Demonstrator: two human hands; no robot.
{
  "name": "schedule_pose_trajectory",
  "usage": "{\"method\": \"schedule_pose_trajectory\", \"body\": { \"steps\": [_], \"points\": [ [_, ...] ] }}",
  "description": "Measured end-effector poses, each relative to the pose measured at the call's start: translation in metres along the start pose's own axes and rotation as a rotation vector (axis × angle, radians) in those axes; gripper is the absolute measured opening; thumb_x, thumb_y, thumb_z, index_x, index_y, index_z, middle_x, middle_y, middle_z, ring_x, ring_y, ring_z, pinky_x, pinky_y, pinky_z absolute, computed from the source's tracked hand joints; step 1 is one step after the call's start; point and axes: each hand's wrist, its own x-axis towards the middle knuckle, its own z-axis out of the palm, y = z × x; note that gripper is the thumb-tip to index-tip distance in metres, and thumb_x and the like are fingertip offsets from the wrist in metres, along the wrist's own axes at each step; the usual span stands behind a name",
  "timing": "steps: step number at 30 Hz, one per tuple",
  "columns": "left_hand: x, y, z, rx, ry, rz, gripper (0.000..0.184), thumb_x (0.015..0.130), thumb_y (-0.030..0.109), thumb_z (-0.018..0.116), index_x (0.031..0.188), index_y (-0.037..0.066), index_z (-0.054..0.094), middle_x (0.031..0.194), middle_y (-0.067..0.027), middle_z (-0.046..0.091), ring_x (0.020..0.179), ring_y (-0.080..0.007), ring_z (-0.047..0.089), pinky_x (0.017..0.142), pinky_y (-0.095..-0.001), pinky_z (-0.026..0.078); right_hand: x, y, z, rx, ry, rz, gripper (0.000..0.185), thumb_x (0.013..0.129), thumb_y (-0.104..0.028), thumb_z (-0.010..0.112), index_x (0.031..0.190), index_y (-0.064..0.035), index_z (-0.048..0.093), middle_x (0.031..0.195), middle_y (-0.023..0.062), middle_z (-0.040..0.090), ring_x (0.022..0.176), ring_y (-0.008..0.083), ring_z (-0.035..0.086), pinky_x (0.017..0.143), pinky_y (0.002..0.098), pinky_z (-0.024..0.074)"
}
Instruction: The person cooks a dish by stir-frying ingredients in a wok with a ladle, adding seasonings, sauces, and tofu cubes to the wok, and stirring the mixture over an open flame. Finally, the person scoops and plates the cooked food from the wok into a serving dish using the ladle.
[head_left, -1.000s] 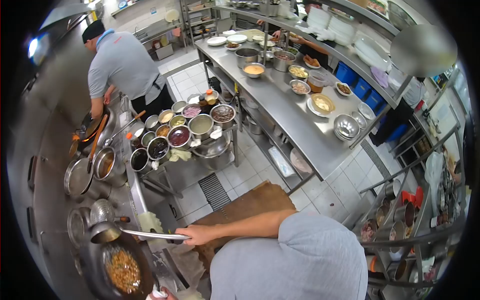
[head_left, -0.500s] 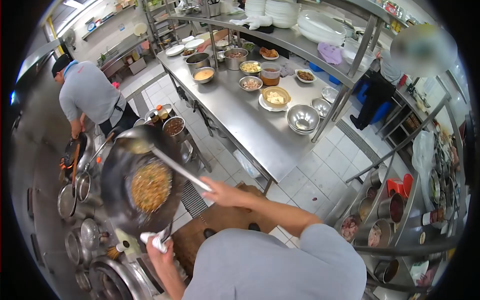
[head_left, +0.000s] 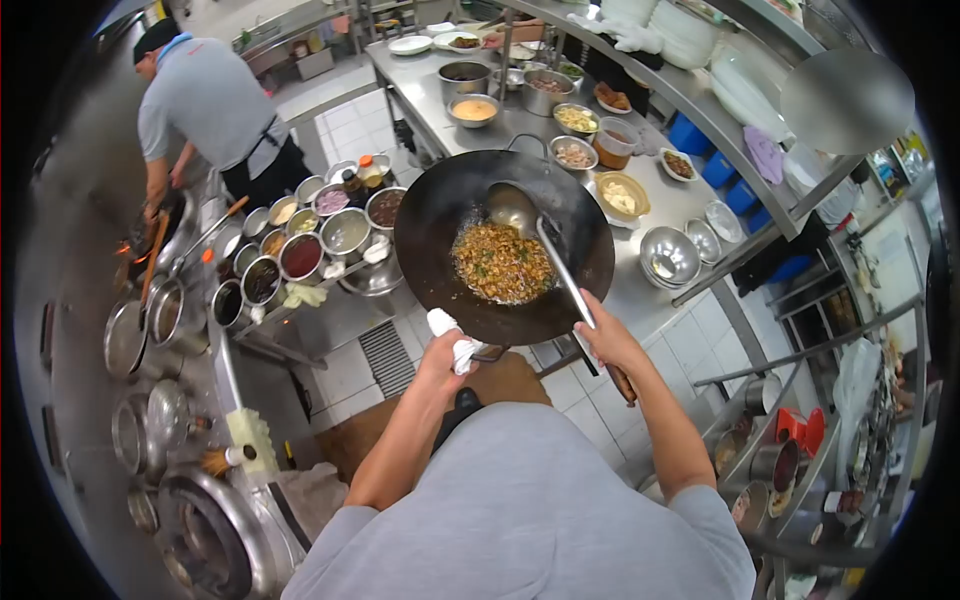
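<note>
A big black wok [head_left: 420, 230] hangs over the floor beside the steel counter. Minced, saucy food [head_left: 500, 262] sits in its middle. With a folded white cloth [head_left: 463, 350] in its grip, my left hand [head_left: 440, 362] is closed at the wok's near rim, where part of a loop handle shows. My right hand [head_left: 610, 340] is wrapped round the metal shaft of a ladle [head_left: 566, 272]. The ladle's bowl rests inside the wok, just above the food, and its wooden end points down past my wrist.
Sauce and ingredient pots [head_left: 301, 257] stand left of the wok. The steel counter [head_left: 425, 95] carries bowls, a claypot [head_left: 622, 197] and stacked steel bowls [head_left: 670, 256]. A co-worker [head_left: 215, 105] bends over the stove at far left. A burner ring [head_left: 205, 535] lies lower left.
The wok has swung right from over the stove side towards the counter, both hands moving with it. The ladle has turned steeper, its bowl now nearer the wok's far side.
</note>
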Motion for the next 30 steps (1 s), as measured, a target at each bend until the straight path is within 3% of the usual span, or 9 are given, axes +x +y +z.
{"method": "schedule_pose_trajectory", "body": {
  "steps": [7, 10, 13, 19, 22, 25, 27, 29, 30],
  "points": [
    [0.061, 0.028, 0.040, 0.111, -0.044, -0.021, 0.014, 0.078, 0.004, 0.053, 0.089, 0.006, 0.045, 0.068, -0.0077, 0.054, 0.052, -0.0183, 0.054, 0.038, -0.0312, 0.038, 0.003, 0.000, -0.006, 0.055, -0.144, -0.012, 0.068, 0.091, -0.014, 0.055, 0.150, -0.0177, 0.021, 0.067, 0.0089, 0.056, 0.044, 0.0153, 0.049, 0.040, 0.0323, 0.0432],
    [0.074, 0.032, 0.049, 0.127, 0.041, 0.016, 0.013, 0.079, 0.006, 0.052, 0.090, 0.006, 0.045, 0.070, -0.0079, 0.055, 0.054, -0.0183, 0.055, 0.038, -0.0311, 0.038, 0.042, 0.029, -0.015, -0.116, 0.203, -0.057, 0.067, 0.092, -0.014, 0.053, 0.150, -0.0175, 0.020, 0.065, 0.0101, 0.055, 0.043, 0.0175, 0.049, 0.040, 0.0341, 0.0443],
    [0.086, 0.037, 0.058, 0.190, 0.011, 0.090, 0.013, 0.080, 0.007, 0.051, 0.092, 0.007, 0.045, 0.071, -0.0078, 0.055, 0.055, -0.0183, 0.055, 0.039, -0.0319, 0.038, 0.079, 0.038, -0.019, 0.041, 0.217, -0.029, 0.067, 0.092, -0.013, 0.053, 0.150, -0.0174, 0.020, 0.064, 0.0100, 0.054, 0.042, 0.0171, 0.048, 0.039, 0.0343, 0.0439],
    [0.116, 0.036, 0.068, 0.168, 0.066, 0.142, 0.014, 0.081, 0.008, 0.052, 0.094, 0.008, 0.046, 0.071, -0.0068, 0.055, 0.053, -0.0178, 0.054, 0.039, -0.0330, 0.039, 0.063, 0.025, -0.020, 0.179, -0.129, -0.052, 0.068, 0.092, -0.014, 0.055, 0.150, -0.0188, 0.022, 0.063, 0.0099, 0.054, 0.043, 0.0170, 0.050, 0.038, 0.0331, 0.0427],
    [0.121, 0.036, 0.072, 0.176, 0.086, 0.179, 0.016, 0.080, 0.007, 0.052, 0.095, 0.009, 0.045, 0.070, -0.0054, 0.054, 0.051, -0.0169, 0.053, 0.038, -0.0324, 0.037, 0.088, 0.031, -0.038, -0.021, 0.055, -0.077, 0.067, 0.093, -0.017, 0.054, 0.150, -0.0122, 0.019, 0.069, 0.0155, 0.060, 0.045, 0.0204, 0.054, 0.041, 0.0364, 0.0455],
    [0.124, 0.033, 0.089, 0.185, 0.117, 0.246, 0.020, 0.079, 0.005, 0.051, 0.098, 0.010, 0.044, 0.071, -0.0047, 0.053, 0.051, -0.0166, 0.053, 0.036, -0.0321, 0.036, 0.111, 0.025, -0.051, -0.131, 0.164, -0.032, 0.070, 0.093, -0.019, 0.053, 0.151, -0.0132, 0.015, 0.069, 0.0166, 0.060, 0.046, 0.0215, 0.054, 0.042, 0.0375, 0.0466],
    [0.133, 0.030, 0.100, 0.173, 0.113, 0.328, 0.022, 0.080, 0.005, 0.050, 0.100, 0.010, 0.044, 0.073, -0.0048, 0.052, 0.051, -0.0169, 0.054, 0.035, -0.0318, 0.037, 0.116, 0.025, -0.036, -0.116, 0.134, 0.000, 0.072, 0.094, -0.019, 0.052, 0.152, -0.0143, 0.010, 0.069, 0.0150, 0.059, 0.046, 0.0216, 0.054, 0.042, 0.0361, 0.0464],
    [0.148, 0.022, 0.110, 0.165, 0.142, 0.360, 0.023, 0.079, 0.002, 0.050, 0.100, 0.010, 0.044, 0.073, -0.0047, 0.052, 0.050, -0.0174, 0.054, 0.034, -0.0323, 0.038, 0.109, 0.022, -0.001, 0.276, 0.039, 0.114, 0.064, 0.095, -0.017, 0.050, 0.150, -0.0150, 0.018, 0.061, 0.0065, 0.052, 0.045, 0.0170, 0.049, 0.040, 0.0313, 0.0439],
    [0.159, 0.016, 0.112, 0.150, 0.208, 0.423, 0.024, 0.079, 0.001, 0.050, 0.100, 0.010, 0.043, 0.072, -0.0047, 0.052, 0.050, -0.0173, 0.054, 0.034, -0.0326, 0.039, 0.097, 0.007, 0.009, 0.280, 0.032, 0.116, 0.064, 0.095, -0.017, 0.050, 0.150, -0.0150, 0.018, 0.061, 0.0065, 0.052, 0.045, 0.0170, 0.049, 0.040, 0.0313, 0.0439]
  ]
}}
